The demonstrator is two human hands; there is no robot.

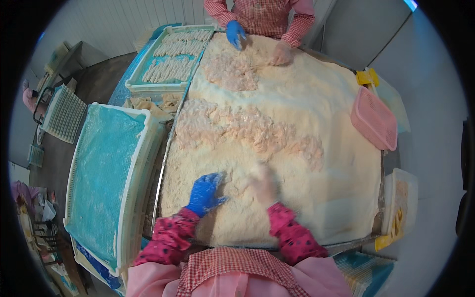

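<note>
A wide table is covered with pale flour-like powder. Across its middle runs a band of raw, pale pink meat pieces, partly dusted. My left hand, in a blue glove whitened at the fingertips, rests low over the powder on the near side. Its fingers are curved and stand apart from the thumb, with nothing visible between them. To its right, my right hand looks pale and powder-coated. Motion smears its fingers, so whether they hold anything is hidden. Small coated lumps lie in the powder between both hands.
Left of the table stands a white-rimmed crate lined with blue mesh. Beyond it, a tray holds rows of coated strips. Opposite, a co-worker's gloved hands work by another meat heap. A pink basket and clear bin line the right edge.
</note>
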